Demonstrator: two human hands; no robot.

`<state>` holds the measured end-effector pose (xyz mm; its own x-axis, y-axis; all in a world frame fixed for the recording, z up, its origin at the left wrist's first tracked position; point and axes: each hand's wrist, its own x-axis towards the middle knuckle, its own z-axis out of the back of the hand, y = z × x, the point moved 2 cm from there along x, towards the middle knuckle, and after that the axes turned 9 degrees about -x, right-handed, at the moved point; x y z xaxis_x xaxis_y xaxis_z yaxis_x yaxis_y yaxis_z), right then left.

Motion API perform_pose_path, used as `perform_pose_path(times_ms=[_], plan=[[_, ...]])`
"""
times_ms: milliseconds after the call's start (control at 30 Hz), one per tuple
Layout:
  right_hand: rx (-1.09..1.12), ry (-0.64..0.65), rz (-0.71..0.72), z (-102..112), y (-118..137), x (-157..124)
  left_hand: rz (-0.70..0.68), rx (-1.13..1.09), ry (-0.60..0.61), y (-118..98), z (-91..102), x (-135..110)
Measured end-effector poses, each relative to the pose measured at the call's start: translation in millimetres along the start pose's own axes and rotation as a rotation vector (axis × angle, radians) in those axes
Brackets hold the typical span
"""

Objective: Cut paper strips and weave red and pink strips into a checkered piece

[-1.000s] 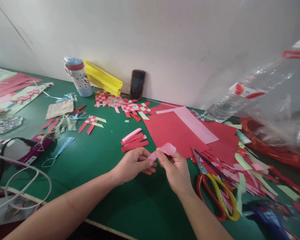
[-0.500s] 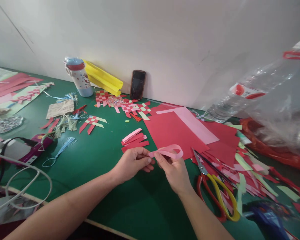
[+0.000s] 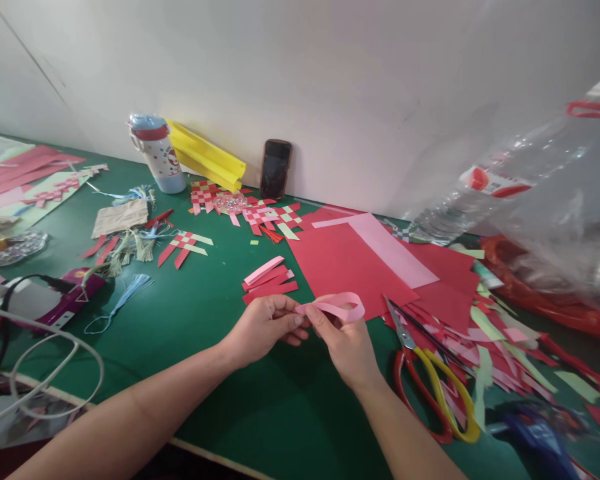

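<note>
A pink paper strip (image 3: 349, 309) is bent over into a loop, its ends brought together between my two hands. My right hand (image 3: 349, 347) pinches it with the thumb on top, the loop standing out above the fingers. At the left end of the strip, my left hand (image 3: 266, 327) grips with thumb and curled fingers. Just beyond my left hand lie several red and pink paper strips (image 3: 270, 279). Red paper sheets (image 3: 350, 263) with a long pink paper piece (image 3: 390, 250) on top spread out past my right hand.
Scissors (image 3: 420, 373) with red and yellow handles lie right of my right arm, by a heap of paper scraps (image 3: 500, 353). A phone (image 3: 275, 169) leans on the wall. Woven paper pieces (image 3: 185, 247), a tassel (image 3: 133, 290), a cup (image 3: 159, 157) and a plastic bottle (image 3: 505, 180) stand or lie around.
The loop of the pink strip has dipped and flattened slightly. Both hands stay nearly in place. At the far left, something yellowish-brown now shows over the clear glittery item.
</note>
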<state>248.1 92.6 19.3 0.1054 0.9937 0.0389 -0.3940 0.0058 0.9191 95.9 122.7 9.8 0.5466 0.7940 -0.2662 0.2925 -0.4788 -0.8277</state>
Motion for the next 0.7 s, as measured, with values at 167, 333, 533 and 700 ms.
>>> perform_pose_path(times_ms=[167,333,533,700], plan=[[0.002,0.007,0.003,-0.9,3.7,0.0,-0.002,0.002,0.001,-1.2,-1.4,-0.3],[-0.005,0.014,0.013,-1.3,6.6,-0.8,-0.007,0.016,0.004,-1.8,-1.6,-0.9],[-0.018,-0.013,0.03,-0.6,3.9,-1.4,-0.006,0.021,-0.022,-2.8,-1.6,-0.4],[0.013,0.013,0.031,-1.4,2.9,-0.9,-0.022,0.049,-0.054,-3.2,-1.6,-0.2]])
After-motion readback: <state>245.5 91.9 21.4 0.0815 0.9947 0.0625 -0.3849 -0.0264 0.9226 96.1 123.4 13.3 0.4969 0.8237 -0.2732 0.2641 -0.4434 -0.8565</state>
